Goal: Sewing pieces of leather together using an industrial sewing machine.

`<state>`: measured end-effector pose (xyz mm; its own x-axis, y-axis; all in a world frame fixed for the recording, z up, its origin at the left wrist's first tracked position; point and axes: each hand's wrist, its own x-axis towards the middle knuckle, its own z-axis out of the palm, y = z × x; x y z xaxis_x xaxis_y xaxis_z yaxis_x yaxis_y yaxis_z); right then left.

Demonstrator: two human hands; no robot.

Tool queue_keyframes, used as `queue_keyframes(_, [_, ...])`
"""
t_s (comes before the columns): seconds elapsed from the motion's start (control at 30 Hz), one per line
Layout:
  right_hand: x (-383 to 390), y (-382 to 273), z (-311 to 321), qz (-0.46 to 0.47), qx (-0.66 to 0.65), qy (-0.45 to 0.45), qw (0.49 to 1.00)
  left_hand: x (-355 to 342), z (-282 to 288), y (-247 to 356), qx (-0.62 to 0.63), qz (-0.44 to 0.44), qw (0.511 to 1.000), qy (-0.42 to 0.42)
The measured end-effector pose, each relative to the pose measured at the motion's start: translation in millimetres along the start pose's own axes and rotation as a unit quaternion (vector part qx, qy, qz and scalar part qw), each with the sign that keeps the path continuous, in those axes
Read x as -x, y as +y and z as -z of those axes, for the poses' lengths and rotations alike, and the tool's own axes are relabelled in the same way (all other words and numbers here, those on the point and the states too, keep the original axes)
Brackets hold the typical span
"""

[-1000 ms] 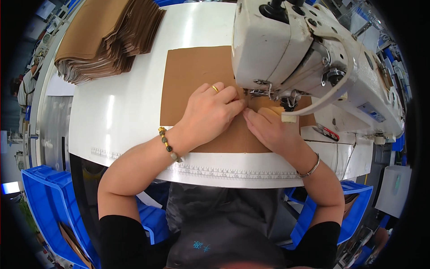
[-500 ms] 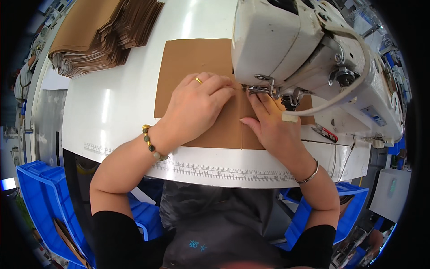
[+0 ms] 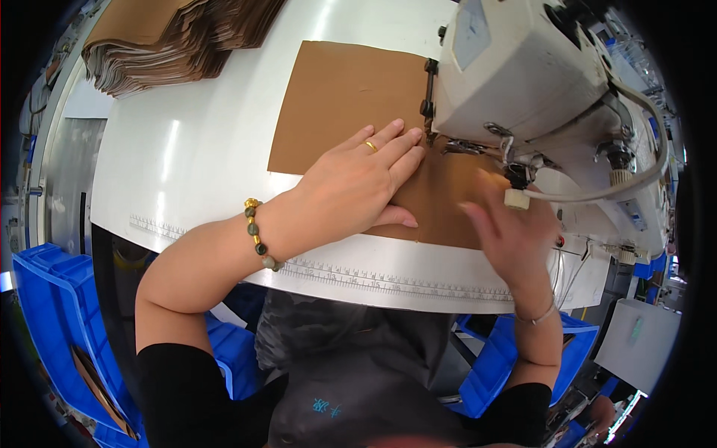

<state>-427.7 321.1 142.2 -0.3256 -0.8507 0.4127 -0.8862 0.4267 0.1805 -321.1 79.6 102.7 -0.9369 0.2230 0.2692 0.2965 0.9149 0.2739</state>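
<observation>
A brown sheet (image 3: 351,93) lies under the white sewing machine (image 3: 508,82). My left hand (image 3: 351,183) lies flat on it with fingers stretched and thumb out, its fingertips just left of the needle area (image 3: 430,138). My right hand (image 3: 519,239) is blurred at the sheet's right part, beside the presser parts and a hanging pale knob (image 3: 517,198). Its thumb stands apart from the fingers, which are partly hidden behind the machine; I see nothing held in it.
A thick stack of brown sheets (image 3: 134,45) lies at the back left of the white table (image 3: 179,149), which has a printed ruler along its front edge. Blue bins (image 3: 52,299) stand low at left and right (image 3: 478,388). Cables hang at the table's right.
My left hand has flattened from a bent grip, with the thumb now out. My right hand has moved right, away from the needle area. The whole view has shifted.
</observation>
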Motion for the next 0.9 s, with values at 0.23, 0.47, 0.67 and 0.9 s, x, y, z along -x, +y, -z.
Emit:
queue_keyframes(0.23, [106,256,122,-0.289,0.089,0.430,0.850,-2,-8,-1,-0.006,-0.007,1.000,0.024])
queue_keyframes(0.47, [253,524,160,-0.626,-0.248,0.184,0.716,-3,-6,-2,-0.028,-0.019,0.999,0.017])
queue_keyframes(0.67, [248,455,137,-0.587,-0.325,0.320,0.669,-2,-9,-3,-0.029,-0.020,0.999,0.021])
queue_keyframes(0.9, [222,393,119,-0.534,-0.309,0.401,0.677,-2,-9,-3,-0.022,-0.016,0.999,0.018])
